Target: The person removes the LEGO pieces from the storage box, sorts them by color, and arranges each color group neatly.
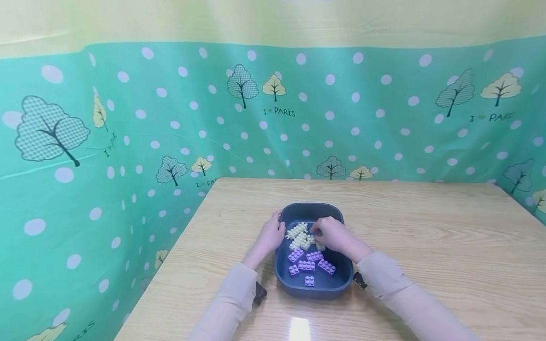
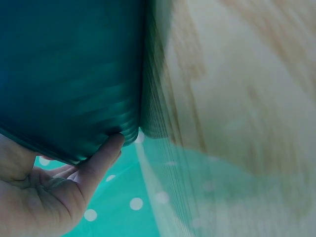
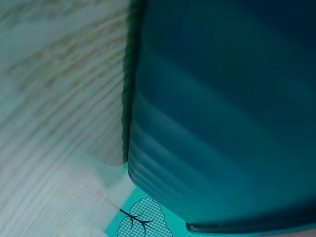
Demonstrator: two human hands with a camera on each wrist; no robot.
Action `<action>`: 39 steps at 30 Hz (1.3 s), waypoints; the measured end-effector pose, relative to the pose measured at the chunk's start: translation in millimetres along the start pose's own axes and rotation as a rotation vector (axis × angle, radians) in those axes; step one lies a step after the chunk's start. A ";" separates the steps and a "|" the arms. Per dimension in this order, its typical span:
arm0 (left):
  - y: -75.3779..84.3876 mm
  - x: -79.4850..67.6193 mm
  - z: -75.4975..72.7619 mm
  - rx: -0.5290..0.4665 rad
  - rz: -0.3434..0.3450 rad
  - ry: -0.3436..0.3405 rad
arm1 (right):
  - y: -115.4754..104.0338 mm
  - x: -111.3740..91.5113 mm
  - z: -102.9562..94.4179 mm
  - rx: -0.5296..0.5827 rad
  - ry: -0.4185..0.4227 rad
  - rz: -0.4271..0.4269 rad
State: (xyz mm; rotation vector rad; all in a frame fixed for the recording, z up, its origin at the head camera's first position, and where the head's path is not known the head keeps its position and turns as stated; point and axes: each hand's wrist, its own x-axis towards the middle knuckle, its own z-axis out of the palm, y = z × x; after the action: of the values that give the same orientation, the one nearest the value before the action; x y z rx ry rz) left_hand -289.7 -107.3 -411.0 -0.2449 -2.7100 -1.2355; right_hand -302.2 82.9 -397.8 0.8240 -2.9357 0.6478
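A dark blue plastic bin [image 1: 314, 293] stands on the table with cream toy bricks [image 1: 300, 240] heaped toward its far half and several purple toy bricks [image 1: 307, 265] nearer its front. My left hand [image 1: 272, 232] grips the bin's left side by the rim. Up close in the left wrist view, a finger of the left hand [image 2: 54, 197] presses along the outer wall. Over the right rim reaches my right hand [image 1: 334, 235], fingers bent down among the cream bricks. Whether they pinch one is too small to tell. The right wrist view shows only the bin's outer wall [image 3: 217, 123].
The wooden table [image 1: 433, 236] extends around the bin. A green and yellow patterned cloth [image 1: 329, 107] hangs behind and to the left. Dark wrist devices show below both hands, the left one [image 1: 259, 293] beside the bin's front left corner.
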 end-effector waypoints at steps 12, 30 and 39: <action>1.7 0.4 2.0 -0.006 -0.020 -0.018 | -3.0 0.2 1.2 -0.006 -0.030 0.036; 4.6 -1.0 1.0 -0.003 -0.044 -0.022 | -2.9 -4.3 5.1 -0.179 0.037 0.010; 1.7 -0.3 0.6 -0.009 -0.029 -0.014 | -4.4 -3.3 4.4 -0.194 0.008 0.042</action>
State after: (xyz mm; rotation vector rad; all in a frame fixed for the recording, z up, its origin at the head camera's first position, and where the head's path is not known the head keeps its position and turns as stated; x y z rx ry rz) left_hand -289.1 -105.9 -410.2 -0.2165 -2.7300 -1.2595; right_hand -296.7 79.3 -400.6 0.7409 -2.9548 0.3586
